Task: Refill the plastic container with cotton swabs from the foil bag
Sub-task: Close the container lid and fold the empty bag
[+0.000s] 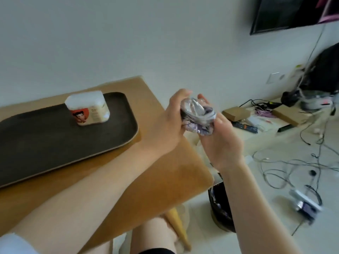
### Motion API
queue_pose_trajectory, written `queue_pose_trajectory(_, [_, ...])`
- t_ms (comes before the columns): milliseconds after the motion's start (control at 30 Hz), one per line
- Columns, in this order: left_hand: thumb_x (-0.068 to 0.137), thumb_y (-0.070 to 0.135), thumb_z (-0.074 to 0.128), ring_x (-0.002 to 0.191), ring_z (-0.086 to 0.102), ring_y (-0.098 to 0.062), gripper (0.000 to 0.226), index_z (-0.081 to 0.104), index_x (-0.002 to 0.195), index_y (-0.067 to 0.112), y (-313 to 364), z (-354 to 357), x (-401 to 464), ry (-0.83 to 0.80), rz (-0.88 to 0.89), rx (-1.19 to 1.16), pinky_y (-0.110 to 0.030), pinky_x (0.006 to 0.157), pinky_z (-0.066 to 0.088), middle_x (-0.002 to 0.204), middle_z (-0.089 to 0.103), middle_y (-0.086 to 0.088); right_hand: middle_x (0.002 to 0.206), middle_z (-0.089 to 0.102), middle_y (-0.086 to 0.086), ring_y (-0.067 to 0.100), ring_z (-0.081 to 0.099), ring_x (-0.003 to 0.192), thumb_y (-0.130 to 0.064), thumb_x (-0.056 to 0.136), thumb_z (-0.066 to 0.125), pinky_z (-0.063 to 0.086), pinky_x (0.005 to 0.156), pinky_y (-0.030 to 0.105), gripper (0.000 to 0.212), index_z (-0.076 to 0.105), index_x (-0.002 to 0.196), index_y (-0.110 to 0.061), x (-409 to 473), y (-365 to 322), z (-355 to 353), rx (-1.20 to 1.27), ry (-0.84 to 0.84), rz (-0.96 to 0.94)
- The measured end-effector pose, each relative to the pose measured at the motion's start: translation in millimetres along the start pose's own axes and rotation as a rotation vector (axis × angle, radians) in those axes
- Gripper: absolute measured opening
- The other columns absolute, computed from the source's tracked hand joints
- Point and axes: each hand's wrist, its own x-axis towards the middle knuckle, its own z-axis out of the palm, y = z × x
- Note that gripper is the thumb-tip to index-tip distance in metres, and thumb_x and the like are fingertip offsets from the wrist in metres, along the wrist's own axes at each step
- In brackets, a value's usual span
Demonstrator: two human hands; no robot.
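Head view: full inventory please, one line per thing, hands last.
container: 1, white with red label, upright on the tray's far part
tray: 1, dark brown, on the table
table: 1, tan wood, left and centre
foil bag: 1, silver and purple, crumpled, held between both hands off the table's right edge
bin: 1, dark, on the floor below the table's corner
boxes: 2, brown cardboard, on the floor at right
cables: several, dark and white, strewn on the floor at right
screen: 1, black, on the wall at top right
left hand: grips the bag
right hand: grips the bag
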Motion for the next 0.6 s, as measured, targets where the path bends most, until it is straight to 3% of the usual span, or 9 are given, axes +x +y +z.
queue_pose_trajectory(33, [0.081,0.016,0.065,0.090,0.057,-0.021,0.048,0.030,0.113,0.020,8,14,6,-0.027,-0.051,0.010,-0.029,0.082,0.049,0.095,0.047,0.011,0.151,0.024,0.008,0.026,0.027,0.139,-0.044,0.083,0.060,0.033,0.109,0.041,0.044,0.057,0.124,-0.030,-8,-1,-19,-0.242,0.004,-0.016])
queue_pose_trajectory(100, [0.087,0.008,0.055,0.080,0.056,-0.020,0.037,0.029,0.109,0.020,17,46,18,-0.145,-0.090,0.056,-0.027,0.070,0.044,0.085,0.046,0.016,0.156,0.001,-0.012,0.018,0.004,0.145,-0.052,0.081,0.053,0.016,0.115,0.050,0.050,0.039,0.129,-0.054,-22,-7,-48,-0.784,0.157,-0.040])
queue_pose_trajectory(133, [0.088,0.008,0.052,0.081,0.055,-0.018,0.028,0.035,0.110,0.016,19,61,25,-0.227,-0.091,0.051,-0.025,0.070,0.042,0.084,0.050,0.013,0.155,-0.008,-0.016,0.015,-0.005,0.145,-0.052,0.082,0.050,0.008,0.116,0.049,0.055,0.029,0.133,-0.056,-26,-10,-61,-1.002,0.234,-0.088])
queue_pose_trajectory(233, [0.089,0.005,0.047,0.096,0.060,-0.022,0.025,0.057,0.111,0.011,24,95,47,-0.562,-0.243,-0.056,-0.028,0.085,0.048,0.101,0.064,-0.001,0.154,-0.014,-0.002,0.015,-0.014,0.144,-0.028,0.089,0.054,0.001,0.118,0.040,0.082,-0.004,0.147,-0.026,-37,-19,-97,-1.267,0.163,-0.179])
queue_pose_trajectory(333, [0.081,0.018,0.055,0.097,0.064,-0.019,0.021,0.060,0.099,0.028,20,132,68,-0.894,-0.455,-0.108,-0.039,0.087,0.053,0.095,0.068,0.008,0.155,0.003,0.008,0.024,0.009,0.145,-0.012,0.090,0.058,0.019,0.116,0.044,0.093,-0.017,0.144,-0.024,-51,-12,-145,-1.387,0.140,-0.169])
queue_pose_trajectory(433, [0.077,0.032,0.048,0.091,0.061,-0.017,0.018,0.060,0.090,0.028,-1,177,86,-1.154,-0.544,-0.104,-0.039,0.084,0.049,0.086,0.067,0.011,0.144,0.032,0.026,0.032,0.033,0.132,-0.018,0.091,0.055,0.029,0.108,0.034,0.083,-0.006,0.147,-0.027,-67,1,-188,-1.592,0.256,-0.247])
queue_pose_trajectory(500, [0.089,0.020,0.046,0.092,0.055,-0.018,0.016,0.060,0.089,0.026,-20,206,88,-1.232,-0.532,-0.027,-0.027,0.079,0.044,0.087,0.063,0.008,0.134,0.045,0.024,0.031,0.041,0.116,-0.009,0.086,0.060,0.040,0.094,0.036,0.073,0.017,0.144,-0.020,-78,13,-206,-1.748,0.326,-0.244])
queue_pose_trajectory(567, [0.099,0.024,0.034,0.122,0.045,-0.027,0.036,0.045,0.132,0.012,-43,232,85,-1.357,-0.362,0.391,-0.021,0.094,0.036,0.128,0.054,-0.007,0.126,0.050,0.016,0.027,0.045,0.103,0.001,0.079,0.056,0.043,0.081,0.036,0.060,0.038,0.134,-0.015,-94,36,-232,-1.925,0.424,-0.283])
queue_pose_trajectory(600, [0.100,0.035,0.030,0.139,0.025,-0.030,0.056,0.015,0.148,0.011,-55,241,82,-1.393,-0.271,0.696,-0.029,0.108,0.024,0.149,0.031,-0.014,0.125,0.049,0.012,0.026,0.046,0.100,0.002,0.079,0.051,0.044,0.077,0.036,0.055,0.043,0.130,-0.015,-107,54,-246,-1.993,0.468,-0.265])
